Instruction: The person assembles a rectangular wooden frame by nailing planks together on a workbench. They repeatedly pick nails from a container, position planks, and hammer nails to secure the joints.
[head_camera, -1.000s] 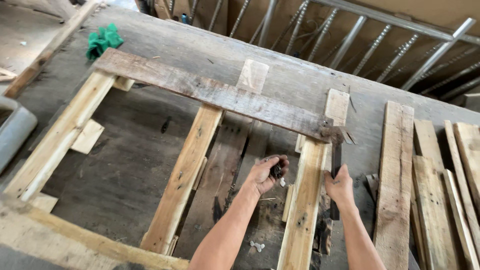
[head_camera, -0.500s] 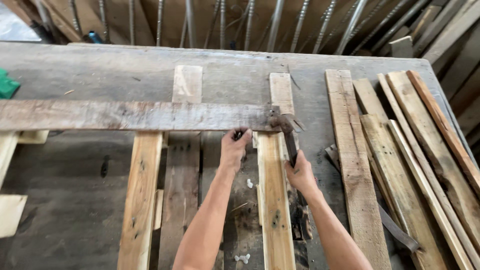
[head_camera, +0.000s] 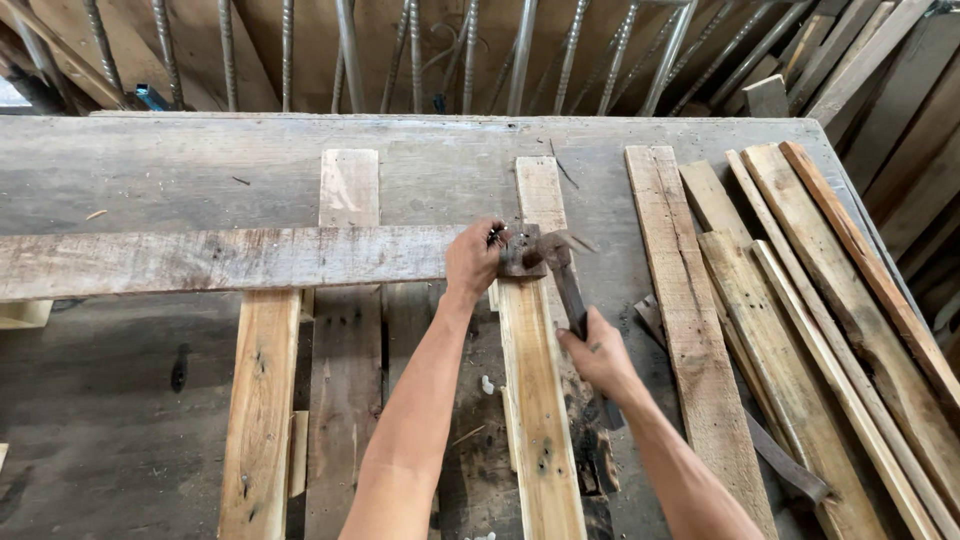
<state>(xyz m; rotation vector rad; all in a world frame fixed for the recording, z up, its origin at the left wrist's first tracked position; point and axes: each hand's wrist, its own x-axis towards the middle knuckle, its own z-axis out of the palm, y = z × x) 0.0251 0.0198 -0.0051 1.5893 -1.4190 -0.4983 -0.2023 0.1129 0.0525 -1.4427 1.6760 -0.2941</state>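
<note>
On the far left I see a long grey board (head_camera: 220, 260) lying flat across the table (head_camera: 200, 165). Under it, a pale plank (head_camera: 262, 400) runs toward me, and next to that is a darker plank (head_camera: 345, 400) that pokes out past the long board at the top. My left hand (head_camera: 474, 258) sits on the right end of the long board. Its fingers are curled in tight, and the tips pinch something small and dark, too tiny for me to tell what it is. Just below that hand, another pale plank (head_camera: 535, 400) runs toward me, meeting the end of the long board. My right hand (head_camera: 598, 352) is closed around the handle of a hammer (head_camera: 560, 270). The hammer head is up at the end of the long board, very near my left fingers. Further right, a pile of loose planks (head_camera: 800, 300) lies side by side on the table. Behind the table stand metal rods (head_camera: 350, 50).
</note>
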